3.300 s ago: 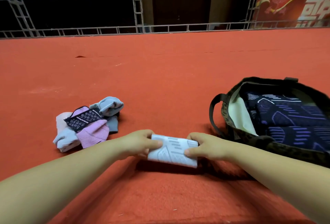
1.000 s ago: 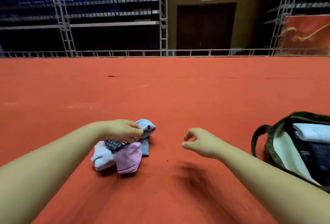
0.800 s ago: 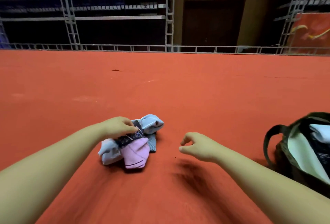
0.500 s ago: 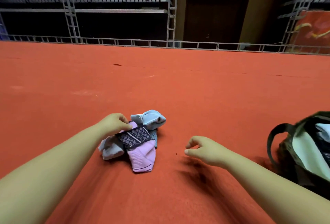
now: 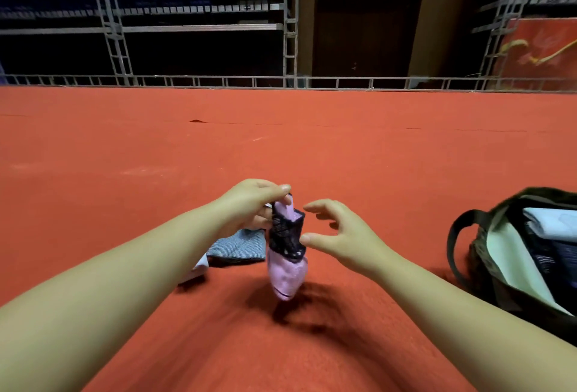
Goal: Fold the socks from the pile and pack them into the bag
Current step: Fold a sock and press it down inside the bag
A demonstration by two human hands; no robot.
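Observation:
My left hand (image 5: pixel 249 204) pinches the cuff of a pink sock with a dark patterned band (image 5: pixel 285 254) and holds it dangling above the red carpet. My right hand (image 5: pixel 340 235) hovers just right of the sock with spread, relaxed fingers, holding nothing; its thumb is close to the dark band. Behind my left forearm lies the rest of the sock pile (image 5: pixel 240 246), a grey striped sock and a pale one, mostly hidden. The dark green bag (image 5: pixel 480 254) stands open at the right edge with folded socks (image 5: pixel 549 223) inside.
Red carpet (image 5: pixel 281 148) stretches ahead to a low metal railing (image 5: pixel 281 81). Beyond it are scaffold stands with blue seats, a dark door and a red banner at the far right.
My left hand has lifted the pink sock off the pile and carried it right. My right hand has risen toward it and opened its fingers. The folded white sock now lies in the bag.

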